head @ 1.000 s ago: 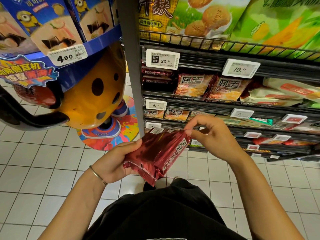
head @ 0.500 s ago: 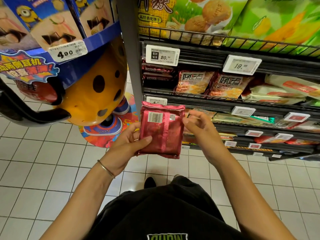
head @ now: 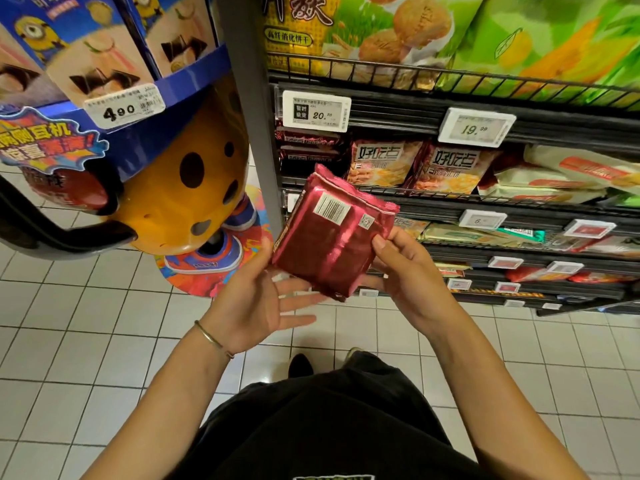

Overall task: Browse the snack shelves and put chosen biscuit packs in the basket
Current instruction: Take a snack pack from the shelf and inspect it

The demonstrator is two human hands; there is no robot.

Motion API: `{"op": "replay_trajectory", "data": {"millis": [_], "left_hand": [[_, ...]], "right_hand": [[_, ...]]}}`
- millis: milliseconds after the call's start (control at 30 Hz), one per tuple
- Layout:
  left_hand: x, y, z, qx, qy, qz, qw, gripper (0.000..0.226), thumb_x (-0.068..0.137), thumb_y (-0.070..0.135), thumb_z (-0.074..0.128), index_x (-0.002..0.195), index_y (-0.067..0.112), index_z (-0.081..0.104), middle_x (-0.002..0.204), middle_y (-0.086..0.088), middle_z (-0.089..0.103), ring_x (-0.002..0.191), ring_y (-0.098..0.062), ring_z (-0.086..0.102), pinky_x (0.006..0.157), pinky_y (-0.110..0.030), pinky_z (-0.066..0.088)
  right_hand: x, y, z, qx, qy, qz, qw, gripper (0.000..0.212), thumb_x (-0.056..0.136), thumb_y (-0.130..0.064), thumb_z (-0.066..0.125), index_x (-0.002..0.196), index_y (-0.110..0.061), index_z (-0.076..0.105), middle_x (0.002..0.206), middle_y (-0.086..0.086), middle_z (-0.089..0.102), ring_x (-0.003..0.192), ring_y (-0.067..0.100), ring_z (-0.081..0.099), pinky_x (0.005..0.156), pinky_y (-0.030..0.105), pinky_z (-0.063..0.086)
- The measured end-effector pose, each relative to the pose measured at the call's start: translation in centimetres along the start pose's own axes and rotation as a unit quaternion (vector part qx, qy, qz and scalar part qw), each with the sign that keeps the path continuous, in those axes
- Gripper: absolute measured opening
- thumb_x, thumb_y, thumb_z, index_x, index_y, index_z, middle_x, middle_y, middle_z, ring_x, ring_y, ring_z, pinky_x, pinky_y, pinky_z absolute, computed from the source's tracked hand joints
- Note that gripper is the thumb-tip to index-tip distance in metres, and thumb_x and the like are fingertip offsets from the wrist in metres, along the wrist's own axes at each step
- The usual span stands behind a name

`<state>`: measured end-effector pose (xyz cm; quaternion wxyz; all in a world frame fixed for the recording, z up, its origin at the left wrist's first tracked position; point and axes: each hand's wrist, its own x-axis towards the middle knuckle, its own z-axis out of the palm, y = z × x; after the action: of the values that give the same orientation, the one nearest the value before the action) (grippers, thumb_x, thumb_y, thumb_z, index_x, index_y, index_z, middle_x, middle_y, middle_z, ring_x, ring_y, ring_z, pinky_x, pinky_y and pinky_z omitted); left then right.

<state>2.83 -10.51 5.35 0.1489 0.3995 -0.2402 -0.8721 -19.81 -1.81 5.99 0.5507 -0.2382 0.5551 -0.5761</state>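
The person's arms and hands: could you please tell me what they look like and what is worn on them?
Both forearms are bare, with no sleeves in view. The left hand has a thin metal bangle at its wrist. The right hand shows no ring, watch or glove. Neither hand is gloved.

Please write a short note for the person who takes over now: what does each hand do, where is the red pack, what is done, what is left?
Hands: the right hand pinches the red pack at its right edge, thumb on the barcode side. The left hand is open, fingers straight, at the pack's lower left.
Place: the pack is in the air before the shelves, barcode side up.
Done: one pack is in hand.
Left: put it in the basket, which is not in view.
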Motion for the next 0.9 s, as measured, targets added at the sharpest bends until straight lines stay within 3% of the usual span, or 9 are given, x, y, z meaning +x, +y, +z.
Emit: {"op": "replay_trajectory", "data": {"millis": [67,167,233,333,500,633,767,833,900], "left_hand": [[-0.1,-0.4,-0.2,-0.022,-0.059,-0.033,0.997,0.066,0.093,0.07,0.043,0.133,0.024,0.068,0.14,-0.024,0.061,0.129,-0.048,0.058,0.105,-0.061,0.048],[-0.2,-0.8,-0.1,-0.07,-0.06,0.003,0.996,0.06,0.098,0.058,0.047,0.144,0.021,0.058,0.143,-0.024,0.059,0.129,-0.047,0.058,0.098,-0.056,0.055],[-0.1,-0.9,0.1,-0.057,-0.034,0.053,0.996,0.053,0.097,0.051,0.05,0.141,0.023,0.059,0.142,-0.019,0.062,0.127,-0.047,0.06,0.096,-0.055,0.057],[-0.1,-0.7,0.8,0.021,0.002,0.117,0.993,0.037,0.093,0.049,0.059,0.122,0.033,0.072,0.135,-0.01,0.068,0.12,-0.043,0.066,0.095,-0.053,0.058],[-0.6,-0.3,1.7,0.146,0.059,0.161,0.974,0.023,0.086,0.052,0.062,0.105,0.046,0.074,0.117,0.002,0.075,0.107,-0.03,0.075,0.084,-0.036,0.063],[-0.6,-0.4,1.6,0.199,0.081,0.198,0.956,0.02,0.083,0.053,0.062,0.099,0.056,0.074,0.108,0.015,0.075,0.1,-0.02,0.077,0.076,-0.027,0.062],[-0.3,-0.7,1.2,0.227,0.101,0.225,0.942,0.02,0.086,0.052,0.06,0.102,0.057,0.072,0.112,0.012,0.073,0.101,-0.016,0.076,0.075,-0.026,0.062],[-0.2,-0.8,0.9,0.248,0.113,0.237,0.932,0.026,0.086,0.051,0.06,0.109,0.051,0.071,0.121,0.007,0.069,0.106,-0.017,0.073,0.075,-0.026,0.062],[0.0,-1.0,0.6,0.273,0.116,0.253,0.921,0.03,0.087,0.048,0.06,0.115,0.046,0.068,0.123,0.01,0.064,0.106,-0.006,0.07,0.071,-0.023,0.06]], "right_hand": [[-0.1,0.2,0.0,-0.018,-0.007,-0.014,1.0,0.032,0.101,-0.026,0.063,0.13,-0.014,0.061,0.115,0.002,0.076,0.11,0.018,0.072,0.085,0.038,0.061],[-0.2,-0.1,-0.3,-0.059,-0.004,-0.019,0.998,0.035,0.102,-0.029,0.059,0.135,-0.019,0.062,0.125,0.002,0.073,0.12,0.018,0.068,0.096,0.04,0.056],[-0.2,-0.3,-0.4,-0.078,-0.007,-0.01,0.997,0.033,0.101,-0.037,0.057,0.132,-0.028,0.066,0.129,0.0,0.072,0.123,0.018,0.067,0.102,0.046,0.053],[-0.2,-0.7,-0.1,-0.005,-0.003,0.027,1.0,0.032,0.098,-0.051,0.055,0.119,-0.035,0.073,0.117,-0.003,0.076,0.113,0.018,0.072,0.097,0.05,0.055],[-0.5,-0.9,0.3,-0.007,0.024,0.054,0.998,0.066,0.085,-0.069,0.062,0.135,-0.026,0.06,0.124,-0.002,0.072,0.117,0.017,0.07,0.101,0.056,0.054],[-0.8,-0.9,0.6,-0.063,0.038,0.071,0.995,0.101,0.063,-0.083,0.066,0.15,-0.042,0.038,0.136,-0.007,0.06,0.129,0.015,0.056,0.097,0.045,0.053],[-1.0,-1.2,0.7,-0.11,0.023,0.062,0.992,0.087,0.062,-0.091,0.066,0.139,-0.055,0.049,0.142,-0.012,0.059,0.133,0.012,0.053,0.103,0.049,0.049],[-1.1,-1.0,0.7,-0.138,0.017,0.07,0.988,0.077,0.065,-0.089,0.065,0.133,-0.054,0.056,0.139,-0.007,0.061,0.132,0.017,0.056,0.103,0.05,0.051],[-1.1,-1.0,0.6,-0.132,0.012,0.085,0.987,0.059,0.074,-0.082,0.067,0.122,-0.048,0.065,0.129,-0.003,0.066,0.125,0.02,0.063,0.095,0.043,0.056]]}}
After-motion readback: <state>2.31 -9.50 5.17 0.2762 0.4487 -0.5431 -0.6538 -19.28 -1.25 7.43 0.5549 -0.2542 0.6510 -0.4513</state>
